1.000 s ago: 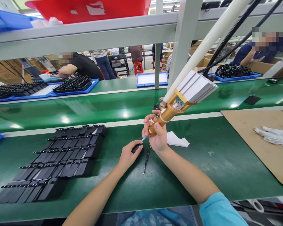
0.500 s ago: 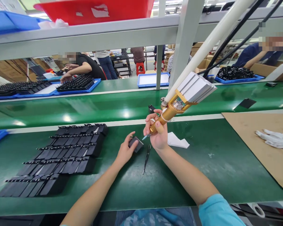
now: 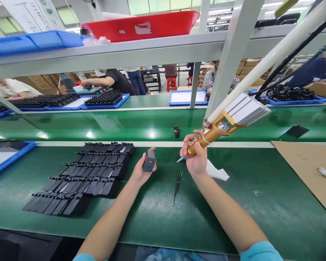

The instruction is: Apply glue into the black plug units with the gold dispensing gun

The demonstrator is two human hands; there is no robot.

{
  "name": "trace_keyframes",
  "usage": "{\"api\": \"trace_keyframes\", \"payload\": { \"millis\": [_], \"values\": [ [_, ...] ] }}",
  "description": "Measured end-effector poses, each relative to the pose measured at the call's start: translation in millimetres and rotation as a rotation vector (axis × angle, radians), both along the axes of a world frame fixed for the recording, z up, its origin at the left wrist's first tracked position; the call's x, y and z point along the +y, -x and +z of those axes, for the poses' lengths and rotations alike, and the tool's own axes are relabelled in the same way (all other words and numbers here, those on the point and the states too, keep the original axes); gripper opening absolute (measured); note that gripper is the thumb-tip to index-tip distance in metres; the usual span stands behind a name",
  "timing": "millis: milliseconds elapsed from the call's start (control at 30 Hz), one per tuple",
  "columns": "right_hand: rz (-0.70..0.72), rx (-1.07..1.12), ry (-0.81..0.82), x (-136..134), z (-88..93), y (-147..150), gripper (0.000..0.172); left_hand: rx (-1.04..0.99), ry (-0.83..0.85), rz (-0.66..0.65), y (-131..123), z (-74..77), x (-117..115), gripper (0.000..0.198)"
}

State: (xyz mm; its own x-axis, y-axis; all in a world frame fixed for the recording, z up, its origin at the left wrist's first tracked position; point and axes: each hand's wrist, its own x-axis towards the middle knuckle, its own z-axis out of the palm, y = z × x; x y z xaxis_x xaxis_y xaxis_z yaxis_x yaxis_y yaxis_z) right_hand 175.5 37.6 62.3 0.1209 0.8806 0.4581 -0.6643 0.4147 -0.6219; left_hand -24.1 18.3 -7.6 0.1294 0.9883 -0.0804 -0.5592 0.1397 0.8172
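My left hand point(image 3: 140, 174) is closed around a small black plastic case point(image 3: 149, 161), its end with a small orange mark turned up. My right hand point(image 3: 197, 161) grips a gold dispensing pen point(image 3: 210, 135) that hangs from a white tube. The pen's light-blue tip point(image 3: 180, 159) points left and down, apart from the case. Between my forearms, tweezers point(image 3: 177, 188) lie on the green bench. A folded white paper point(image 3: 216, 172) lies behind my right wrist. To the left, rows of similar black cases point(image 3: 97, 170) stand close together.
A green conveyor point(image 3: 141, 125) runs behind the bench, with a black plug adapter point(image 3: 176, 131) on it. Brown cardboard point(image 3: 301, 163) with white gloves lies at right. A blue tray point(image 3: 13, 164) sits at left. Overhead, a shelf point(image 3: 152, 50) holds a red bin point(image 3: 141, 27). Co-workers sit beyond.
My left hand has drawn the case away from the pen tip and turned it upright. My right hand still holds the pen. The view has tilted up and shifted left.
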Motion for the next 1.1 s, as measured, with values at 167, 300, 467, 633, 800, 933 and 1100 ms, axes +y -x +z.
{"api": "trace_keyframes", "payload": {
  "millis": [167,300,467,633,800,933,1100],
  "values": [
    [-0.031,-0.018,0.018,3.9,-1.1,-2.3,0.03,0.118,-0.135,0.056,9.0,-2.2,1.8,0.065],
    [-0.037,-0.015,0.011,5.7,-1.7,-3.0,0.028,0.196,-0.144,0.119,19.0,-2.8,3.6,0.064],
    [-0.038,-0.021,0.018,5.9,-1.9,-3.2,0.029,0.3,-0.144,0.206,26.8,0.1,6.7,0.07],
    [-0.037,-0.017,0.012,6.1,-2.2,-3.7,0.028,0.667,-0.248,0.289,35.8,-0.1,9.7,0.067],
    [-0.033,-0.017,0.027,6.2,-2.0,-3.9,0.029,1.619,-0.408,0.462,49.9,-13.9,15.9,0.054],
    [-0.029,-0.015,0.026,6.0,-2.2,-3.0,0.029,1.992,-0.388,0.533,50.5,-19.4,14.7,0.065],
    [0.0,-0.002,0.028,5.2,-3.0,-1.2,0.03,1.897,-0.467,0.551,29.0,1.4,41.8,0.087]
  ]
}}
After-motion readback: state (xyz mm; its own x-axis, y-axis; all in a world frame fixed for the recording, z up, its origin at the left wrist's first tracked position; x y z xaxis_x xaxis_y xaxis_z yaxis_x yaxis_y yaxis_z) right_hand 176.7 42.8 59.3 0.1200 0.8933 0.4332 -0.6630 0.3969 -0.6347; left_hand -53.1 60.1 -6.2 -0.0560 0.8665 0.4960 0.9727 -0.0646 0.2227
